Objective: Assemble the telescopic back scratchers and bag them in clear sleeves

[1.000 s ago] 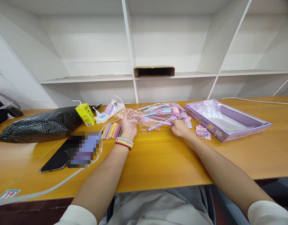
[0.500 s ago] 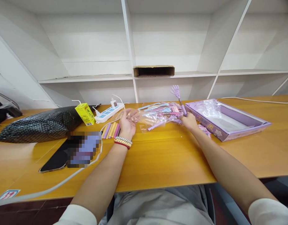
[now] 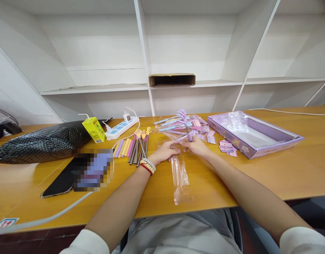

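Observation:
My right hand (image 3: pixel 197 146) is closed around a purple back scratcher (image 3: pixel 182 118), whose hand-shaped head points up and away from me. Close against it on the left, my left hand (image 3: pixel 165 153) pinches a clear plastic bag (image 3: pixel 180 181) that trails over the desk towards me. The fingertips of both hands nearly meet, and part of the scratcher's handle is hidden there. Behind them lies a pile of bagged back scratchers (image 3: pixel 175 123). Metal rods with yellow hand-shaped heads (image 3: pixel 139 144) lie left of my left hand, beside a row of coloured handles (image 3: pixel 124 148).
At right stands an open purple box (image 3: pixel 281 140), with pink cards (image 3: pixel 227 147) beside it. On the left are a power strip (image 3: pixel 122 127), a yellow drink carton (image 3: pixel 94 129), a black bubble-wrap parcel (image 3: pixel 46 143) and a phone (image 3: pixel 60 178). A white cable (image 3: pixel 59 212) crosses the desk.
My left hand has moved right, up to my right hand, uncovering the yellow-headed rods. The clear bag now hangs towards me. My right hand has brought the purple scratcher left and lower.

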Available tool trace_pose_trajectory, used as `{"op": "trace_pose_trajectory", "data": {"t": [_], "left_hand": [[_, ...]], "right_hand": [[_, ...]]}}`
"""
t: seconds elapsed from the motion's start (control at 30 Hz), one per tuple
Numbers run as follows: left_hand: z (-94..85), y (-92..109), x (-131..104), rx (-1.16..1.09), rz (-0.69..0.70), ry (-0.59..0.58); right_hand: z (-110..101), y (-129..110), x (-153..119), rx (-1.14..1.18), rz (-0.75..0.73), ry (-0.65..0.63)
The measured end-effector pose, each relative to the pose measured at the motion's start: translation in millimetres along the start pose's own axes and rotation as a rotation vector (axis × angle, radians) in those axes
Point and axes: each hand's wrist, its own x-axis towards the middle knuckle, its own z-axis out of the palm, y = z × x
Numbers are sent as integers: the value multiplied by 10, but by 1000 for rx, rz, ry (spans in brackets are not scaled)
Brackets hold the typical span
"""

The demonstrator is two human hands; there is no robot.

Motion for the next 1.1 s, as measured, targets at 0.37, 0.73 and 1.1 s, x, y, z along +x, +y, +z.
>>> {"op": "trace_pose_trajectory", "data": {"t": [0.37, 0.73, 1.1], "left_hand": [[14, 148, -125, 100, 62, -261], [-104, -36, 96, -316, 138, 311], [-79, 46, -41, 101, 126, -82]], "right_hand": [[-66, 12, 7, 405, -30, 44], [-142, -7, 21, -150, 154, 145], [-298, 83, 34, -1017, -141, -110]]}}
